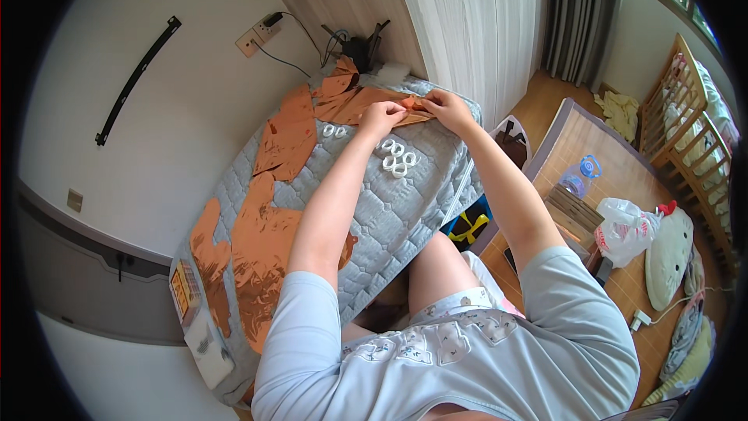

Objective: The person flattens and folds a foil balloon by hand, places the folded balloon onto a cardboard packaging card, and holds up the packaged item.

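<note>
Hands, two, both at the far side of a grey quilted bed cover (393,214), near each other.
Left hand (381,118), one: thumb and forefinger pinching the foil, other fingers bent close together.
Right hand (449,111), one: thumb and fingers pinching the same foil just to the right; exact placing of the hidden fingertips impossible to tell.
Held foil piece (354,106), one: copper-coloured, shiny, stretched out flat to the left on the far part of the cover, bunched between both hands.
Further copper foil, at least three pieces: one mid-left (285,139), one large at near left (261,253), one at the left edge (207,242); exact total uncertain because of overlaps.
White rings, at least seven: two together (334,132) left of the left forearm, five clustered (399,158) to its right; possibly one more, partly hidden by the wrist.
Black router (358,53), one, beyond the foil.
At right, on the floor: clear jug with blue handle (577,179), one; white plastic bag (626,230), one; white plush cushion (668,261), one.
Far right: wooden crib (679,134), one.
</note>
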